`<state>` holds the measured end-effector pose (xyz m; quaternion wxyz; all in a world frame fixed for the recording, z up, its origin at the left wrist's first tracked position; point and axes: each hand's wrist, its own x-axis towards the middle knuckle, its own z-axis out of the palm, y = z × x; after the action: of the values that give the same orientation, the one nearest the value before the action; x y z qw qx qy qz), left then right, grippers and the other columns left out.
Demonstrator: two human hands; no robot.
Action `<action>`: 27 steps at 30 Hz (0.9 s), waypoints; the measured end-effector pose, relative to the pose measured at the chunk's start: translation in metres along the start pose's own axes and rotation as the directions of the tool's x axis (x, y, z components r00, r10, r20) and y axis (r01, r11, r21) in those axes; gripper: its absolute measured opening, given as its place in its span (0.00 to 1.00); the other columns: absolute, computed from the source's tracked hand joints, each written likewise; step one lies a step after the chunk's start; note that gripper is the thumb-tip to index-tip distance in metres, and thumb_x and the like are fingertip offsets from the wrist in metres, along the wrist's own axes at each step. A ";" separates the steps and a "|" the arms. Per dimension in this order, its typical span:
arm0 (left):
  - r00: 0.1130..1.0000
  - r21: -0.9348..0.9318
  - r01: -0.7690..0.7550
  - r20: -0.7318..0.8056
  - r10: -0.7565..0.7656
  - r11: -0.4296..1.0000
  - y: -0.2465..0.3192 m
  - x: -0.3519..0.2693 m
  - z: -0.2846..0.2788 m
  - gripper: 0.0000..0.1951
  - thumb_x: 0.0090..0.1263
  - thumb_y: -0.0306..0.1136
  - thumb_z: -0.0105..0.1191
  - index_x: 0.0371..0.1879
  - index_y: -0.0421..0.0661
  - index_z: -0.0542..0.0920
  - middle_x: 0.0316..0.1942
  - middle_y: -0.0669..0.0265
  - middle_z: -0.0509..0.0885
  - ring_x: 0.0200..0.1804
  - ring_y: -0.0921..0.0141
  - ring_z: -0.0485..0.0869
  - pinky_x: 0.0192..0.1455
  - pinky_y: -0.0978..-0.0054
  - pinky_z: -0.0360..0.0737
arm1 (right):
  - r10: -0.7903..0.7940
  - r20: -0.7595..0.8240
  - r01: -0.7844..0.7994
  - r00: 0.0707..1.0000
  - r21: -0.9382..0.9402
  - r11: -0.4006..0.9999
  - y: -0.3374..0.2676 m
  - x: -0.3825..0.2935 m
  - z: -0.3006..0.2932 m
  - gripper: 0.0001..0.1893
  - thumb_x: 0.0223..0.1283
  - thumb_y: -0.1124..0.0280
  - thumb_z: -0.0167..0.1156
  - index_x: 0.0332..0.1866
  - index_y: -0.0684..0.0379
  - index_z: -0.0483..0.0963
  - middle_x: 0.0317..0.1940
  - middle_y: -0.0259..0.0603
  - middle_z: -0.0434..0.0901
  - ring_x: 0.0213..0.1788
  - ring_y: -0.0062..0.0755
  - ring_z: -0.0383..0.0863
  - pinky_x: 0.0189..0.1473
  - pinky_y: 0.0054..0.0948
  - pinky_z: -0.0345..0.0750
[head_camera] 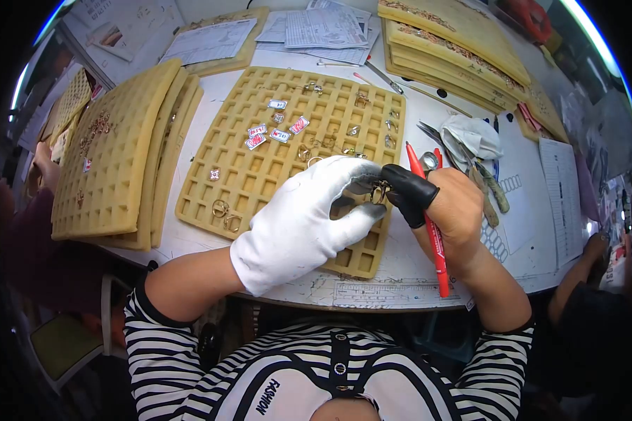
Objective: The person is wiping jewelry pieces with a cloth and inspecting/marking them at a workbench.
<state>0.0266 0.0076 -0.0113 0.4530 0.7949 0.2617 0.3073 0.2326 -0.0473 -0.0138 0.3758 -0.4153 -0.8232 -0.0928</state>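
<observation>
A small gold-toned ring-shaped jewelry piece point(379, 192) is pinched between both hands above the right side of a yellow foam tray point(203, 208) with square pockets. My left hand point(300, 216) wears a white glove with grey fingertips, its thumb and index finger on the piece. Black finger covers sheathe the thumb and index finger of my right hand point(450, 210), which touch the same piece. Along the right palm runs a red marker point(436, 247); whether the palm grips it is hidden. Tagged jewelry, price-like tags point(279, 136) and hoop pieces point(220, 209) sit on the tray.
Upright foam trays point(110, 152) lean at the left; more trays point(453, 47) are stacked back right. Pliers point(487, 189), a white cloth point(471, 137) and tweezers point(384, 77) lie on the right. Papers point(326, 29) lie behind. Other people's arms show at both sides.
</observation>
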 end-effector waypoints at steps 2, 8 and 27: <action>0.999 0.021 0.047 0.014 -0.047 0.999 0.004 0.000 -0.001 0.19 0.62 0.29 0.62 0.51 0.39 0.75 0.44 0.62 0.79 0.46 0.70 0.79 0.53 0.74 0.75 | -0.006 0.037 0.007 0.999 -0.014 1.000 0.000 0.000 0.000 0.17 0.42 0.81 0.67 0.43 0.61 0.80 0.19 0.38 0.70 0.19 0.36 0.68 0.24 0.32 0.64; 0.989 -0.028 0.133 0.066 -0.131 0.991 0.009 0.003 -0.003 0.21 0.62 0.32 0.62 0.53 0.39 0.74 0.44 0.61 0.79 0.47 0.72 0.79 0.53 0.74 0.75 | -0.070 -0.026 0.068 0.997 -0.060 0.996 -0.004 0.004 0.001 0.10 0.30 0.72 0.63 0.23 0.61 0.72 0.16 0.38 0.67 0.17 0.37 0.69 0.20 0.34 0.64; 0.969 -0.345 0.236 0.160 -0.191 0.908 0.008 -0.002 -0.005 0.22 0.72 0.27 0.52 0.64 0.37 0.66 0.51 0.63 0.78 0.53 0.75 0.77 0.59 0.77 0.74 | 0.631 0.458 -0.710 0.626 0.669 0.218 -0.010 0.009 -0.004 0.07 0.65 0.74 0.55 0.43 0.66 0.77 0.25 0.37 0.81 0.20 0.17 0.75 0.25 0.16 0.72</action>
<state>0.0232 0.0052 -0.0026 0.6375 0.6818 0.2578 0.2494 0.2236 -0.0497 -0.0028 0.4854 -0.5115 -0.5211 0.4809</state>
